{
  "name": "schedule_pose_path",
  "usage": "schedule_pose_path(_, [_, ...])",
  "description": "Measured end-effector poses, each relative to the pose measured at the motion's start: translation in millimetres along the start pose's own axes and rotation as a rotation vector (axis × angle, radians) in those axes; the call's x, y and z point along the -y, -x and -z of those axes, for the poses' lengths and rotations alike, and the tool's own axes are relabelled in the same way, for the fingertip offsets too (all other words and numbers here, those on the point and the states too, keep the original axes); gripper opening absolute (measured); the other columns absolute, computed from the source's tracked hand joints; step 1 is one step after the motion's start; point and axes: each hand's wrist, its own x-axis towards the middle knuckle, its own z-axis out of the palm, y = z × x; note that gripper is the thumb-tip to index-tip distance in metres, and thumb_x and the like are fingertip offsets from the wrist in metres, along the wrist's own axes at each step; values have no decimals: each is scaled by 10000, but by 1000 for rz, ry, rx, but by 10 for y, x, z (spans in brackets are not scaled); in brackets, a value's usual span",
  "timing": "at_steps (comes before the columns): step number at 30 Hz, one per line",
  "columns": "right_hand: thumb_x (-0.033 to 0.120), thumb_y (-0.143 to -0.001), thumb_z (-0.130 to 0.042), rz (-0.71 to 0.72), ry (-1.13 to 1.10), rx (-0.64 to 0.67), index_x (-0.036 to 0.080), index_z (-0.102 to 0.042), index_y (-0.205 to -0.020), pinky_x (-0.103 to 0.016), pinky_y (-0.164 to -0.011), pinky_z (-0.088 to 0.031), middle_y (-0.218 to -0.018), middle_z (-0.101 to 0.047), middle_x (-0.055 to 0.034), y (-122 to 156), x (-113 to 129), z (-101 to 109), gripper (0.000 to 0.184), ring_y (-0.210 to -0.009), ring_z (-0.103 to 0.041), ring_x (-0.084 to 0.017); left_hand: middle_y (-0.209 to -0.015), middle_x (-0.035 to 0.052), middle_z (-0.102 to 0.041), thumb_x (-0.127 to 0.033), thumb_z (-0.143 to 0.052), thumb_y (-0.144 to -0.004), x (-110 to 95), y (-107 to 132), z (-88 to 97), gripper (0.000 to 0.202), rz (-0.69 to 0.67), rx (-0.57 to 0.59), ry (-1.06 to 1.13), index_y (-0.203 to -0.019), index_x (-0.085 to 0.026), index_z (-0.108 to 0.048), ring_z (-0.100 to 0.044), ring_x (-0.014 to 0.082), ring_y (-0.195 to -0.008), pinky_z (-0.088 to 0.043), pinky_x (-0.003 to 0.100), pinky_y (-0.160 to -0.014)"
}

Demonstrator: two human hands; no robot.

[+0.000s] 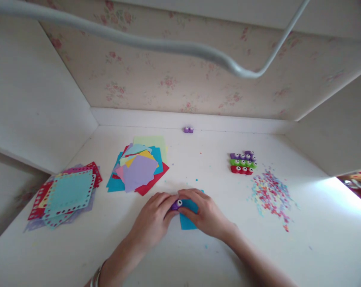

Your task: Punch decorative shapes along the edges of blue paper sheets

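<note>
Near the front middle of the white table, my left hand (154, 213) is closed around a small purple paper punch (176, 205) with a white, eye-like button on top. My right hand (206, 211) pinches a blue sheet of paper (187, 222) at its left side, right against the punch. The fingertips of both hands nearly meet there. How far the paper edge sits inside the punch is hidden by the fingers.
At left lies a stack of punched sheets (72, 191) with hole-patterned borders. Beyond my left hand is a pile of plain coloured paper (140, 173). Several purple, green and red punches (243, 162) stand right, beside scattered confetti (271, 195). Two purple punches (188, 130) sit by the wall.
</note>
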Motion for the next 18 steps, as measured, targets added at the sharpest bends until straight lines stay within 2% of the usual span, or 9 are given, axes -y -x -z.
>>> schedule_pose_path(3, [333,-911,-646,-13,182,-18,230,-485,-1403,-487,-1076,-455,-1375,-589,-120,97,-95,115,528,-1301,-515,-277,-1082,74,-659,-201,-587,-959,39,-8,21,243,15,-61,27,-1199,-217,-622,-653,227,-1009,-569,387,-898])
schedule_pose_path(6, [440,-890,-661,-69,354,-12,211,-491,-1425,-583,-1125,-374,-1502,-465,-147,232,-232,203,606,-1409,-378,-350,-1118,78,-653,-216,-562,-972,53,-23,63,244,38,-117,49,-1208,-224,-623,-661,216,-1027,-570,359,-909])
schedule_pose_path(8, [470,-891,-652,-93,372,0,215,-530,-1396,-602,-1143,-343,-1509,-457,-147,300,-311,225,579,-1414,-372,-360,-1131,74,-660,-226,-564,-969,36,-33,84,233,64,-122,77,-1194,-232,-623,-668,209,-1028,-576,346,-903])
schedule_pose_path(11, [432,-908,-637,-105,268,-25,243,-594,-1296,-565,-1152,-352,-1459,-513,-125,337,-369,228,433,-1373,-440,-330,-1108,56,-682,-235,-579,-960,-11,-41,82,192,104,-88,150,-1146,-236,-623,-683,190,-995,-593,313,-871])
schedule_pose_path(13, [393,-913,-627,-159,150,-65,264,-605,-1222,-516,-1088,-442,-1372,-583,-103,336,-376,228,335,-1277,-539,-302,-1084,44,-698,-237,-591,-953,-34,-39,58,185,123,-65,185,-1136,-237,-619,-697,177,-959,-600,295,-852])
schedule_pose_path(15, [394,-902,-633,-289,28,-125,271,-585,-1193,-466,-957,-539,-1234,-654,-85,334,-373,235,319,-1104,-641,-275,-1063,32,-717,-242,-615,-941,-36,-32,20,188,142,-54,200,-1129,-237,-622,-713,170,-926,-606,285,-837])
schedule_pose_path(18, [468,-849,-681,-527,-179,-208,273,-514,-1271,-396,-731,-599,-1060,-688,-58,331,-368,253,494,-868,-685,-246,-1068,21,-735,-248,-649,-924,-4,-21,-41,216,156,-37,216,-1139,-240,-630,-728,169,-920,-611,278,-837])
